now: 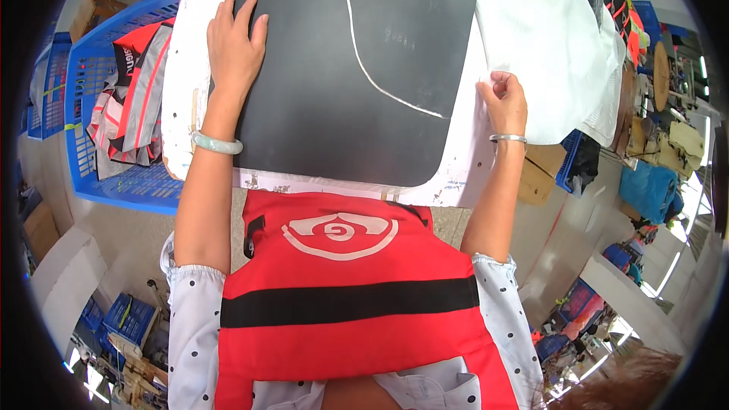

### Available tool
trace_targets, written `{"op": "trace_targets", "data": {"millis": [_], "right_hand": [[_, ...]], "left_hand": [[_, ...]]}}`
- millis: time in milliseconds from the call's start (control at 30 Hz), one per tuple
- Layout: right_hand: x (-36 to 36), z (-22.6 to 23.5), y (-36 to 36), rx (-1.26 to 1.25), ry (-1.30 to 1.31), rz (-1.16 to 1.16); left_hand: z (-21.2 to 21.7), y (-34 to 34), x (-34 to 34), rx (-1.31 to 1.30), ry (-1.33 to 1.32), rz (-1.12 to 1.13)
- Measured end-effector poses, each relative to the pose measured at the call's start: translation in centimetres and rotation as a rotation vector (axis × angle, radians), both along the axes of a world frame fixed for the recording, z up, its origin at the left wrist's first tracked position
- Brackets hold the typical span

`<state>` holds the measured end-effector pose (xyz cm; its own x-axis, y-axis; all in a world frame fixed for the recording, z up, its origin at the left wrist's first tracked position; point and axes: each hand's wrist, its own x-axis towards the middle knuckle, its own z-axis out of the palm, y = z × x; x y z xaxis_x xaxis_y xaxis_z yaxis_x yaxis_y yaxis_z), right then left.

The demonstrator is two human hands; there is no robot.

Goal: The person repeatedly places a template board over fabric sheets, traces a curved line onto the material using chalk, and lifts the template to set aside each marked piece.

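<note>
A dark grey board [319, 106] with rounded near corners lies on the white table in front of me. A pale curved line [354, 38] runs down it and bends off to the right. My left hand [237, 45] rests on the board's left edge, fingers spread, holding nothing. To the right, my right hand [503, 95] pinches the edge of a white cloth [550, 61] between thumb and fingertips. That cloth lies over the table's right side and hangs past its edge.
A blue plastic basket [80, 106] on the left holds folded red and grey reflective garments [144, 99]. The white table's near edge [364, 190] is in front of my red apron [349, 334]. A cardboard box [541, 171] stands below the cloth at the right. More baskets and cloth piles lie beyond.
</note>
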<state>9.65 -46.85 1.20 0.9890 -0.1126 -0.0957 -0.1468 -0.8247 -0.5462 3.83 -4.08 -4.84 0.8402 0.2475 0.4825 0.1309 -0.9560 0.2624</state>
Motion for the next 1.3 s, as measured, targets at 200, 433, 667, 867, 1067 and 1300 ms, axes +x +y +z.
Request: {"op": "trace_targets", "data": {"millis": [200,433,667,867,1067,1300], "right_hand": [[-0.7,0.3,0.4,-0.154,-0.007,0.029],[-4.5,-1.1,1.0,-0.466,-0.4,0.368],[-5.8,-0.7,0.6,-0.208,-0.316,0.216],[-4.5,1.1,0.0,-0.131,-0.093,0.247],[-4.2,1.4,0.2,-0.002,0.071,0.179],[3.2,1.8,10.4,0.317,0.013,0.42]], "left_hand": [[0.5,-0.4,-0.2,-0.031,0.033,0.01],[0.6,-0.3,-0.2,-0.026,0.042,0.01],[0.6,-0.3,-0.2,-0.025,0.047,-0.003],[0.6,-0.4,-0.1,-0.049,0.04,0.008],[0.6,-0.5,0.0,0.027,0.018,-0.058],[1.5,-1.2,-0.5,-0.049,0.087,-0.004]]}}
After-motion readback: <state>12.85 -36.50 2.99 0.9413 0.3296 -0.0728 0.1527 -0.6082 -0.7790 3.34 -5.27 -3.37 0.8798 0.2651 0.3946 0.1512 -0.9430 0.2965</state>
